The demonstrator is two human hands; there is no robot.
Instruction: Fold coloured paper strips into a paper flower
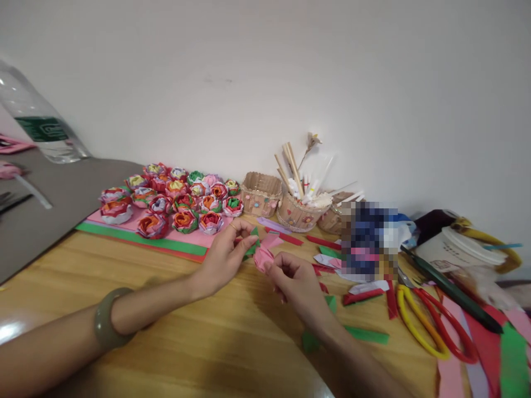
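Between thumb and fingers, my left hand (232, 249) pinches a folded green paper strip (254, 239). My right hand (295, 277) is closed on a small pink paper flower (263, 258), held just above the wooden table. The green strip lies against the flower's upper left side, and a pink strip end sticks up behind it. Both hands are close together near the middle of the view. To their left, several finished multicoloured paper flowers (185, 221) stand in rows on stacked sheets of coloured paper (178, 244).
Behind my hands are a wooden basket (260, 193) and a decorated basket of sticks (305, 213). Folded paper pieces (365, 296), scissors with yellow and red handles (435, 326), a dark green pen-like tool (456, 293) and a white tub (452, 249) lie right. A bottle (41, 127) stands left.
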